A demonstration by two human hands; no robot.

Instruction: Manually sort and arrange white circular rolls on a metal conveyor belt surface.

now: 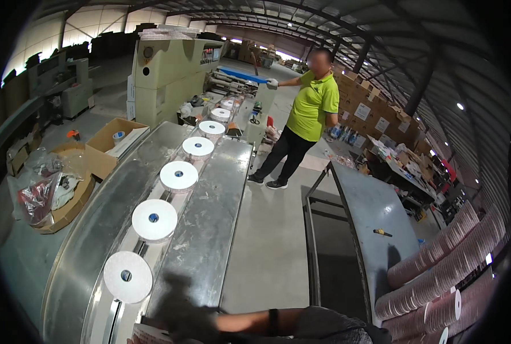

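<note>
Okay, metal conveyor bench runs out ahead of my right hand. White rolls in a row along it, forward and left of my fingers. To handle these well, I'd keep each flat, support the rim and leave the gaps even. Nearest roll: forward-left, apart from my fingers. White printed piece: just left of them, contact unclear. Right fingers dark, blurred; can't tell whether grasping or released. Left hand not visible.
</note>
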